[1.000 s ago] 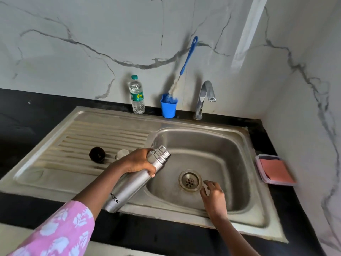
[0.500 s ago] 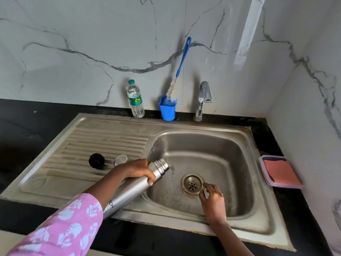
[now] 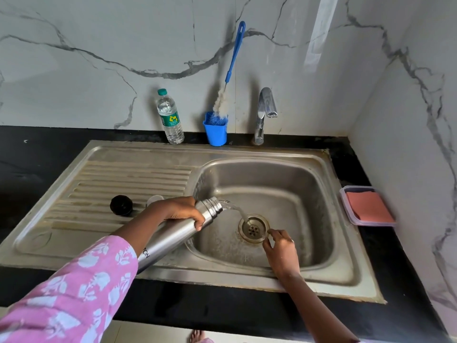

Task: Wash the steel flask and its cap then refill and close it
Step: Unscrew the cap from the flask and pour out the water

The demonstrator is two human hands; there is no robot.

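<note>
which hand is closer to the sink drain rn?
Right. The right hand is at the drain's near-right rim, with its fingers beside the rim. The left hand grips the steel flask off to the drain's left, apart from it.

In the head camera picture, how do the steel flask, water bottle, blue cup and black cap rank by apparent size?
1. steel flask, nearest the camera, partly covered
2. water bottle
3. blue cup
4. black cap, slightly smaller than the cup but nearer, so those two are unsure
</note>
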